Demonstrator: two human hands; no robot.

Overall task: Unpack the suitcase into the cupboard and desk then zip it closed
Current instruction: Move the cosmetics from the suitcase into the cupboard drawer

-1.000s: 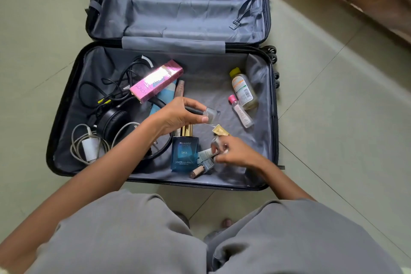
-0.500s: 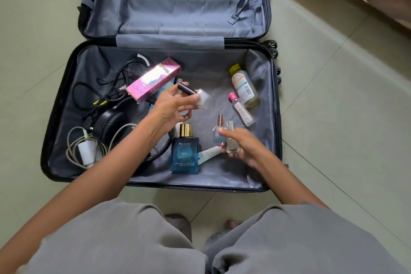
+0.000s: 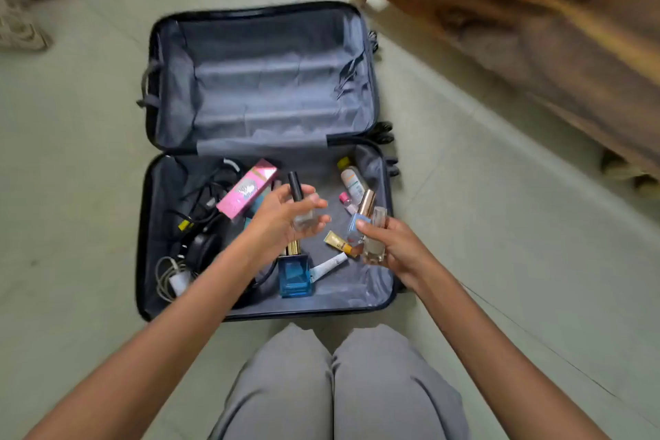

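Left hand [image 3: 275, 225]: risen off the lining since the earlier frame; fingers curled round an upright black-capped bottle [image 3: 300, 212].
Right hand [image 3: 396, 250]: also higher; clasps two small bottles [image 3: 375, 243] together, probably to save trips.
Suitcase [image 3: 264, 82]: open at frame centre; blue perfume [image 3: 294, 275] and pink box [image 3: 246, 189] remain inside.

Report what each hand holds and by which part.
Left hand grips a black-capped clear bottle by its glass body; right hand grips a rose-gold-capped blue bottle and a clear-capped bottle by their bodies.
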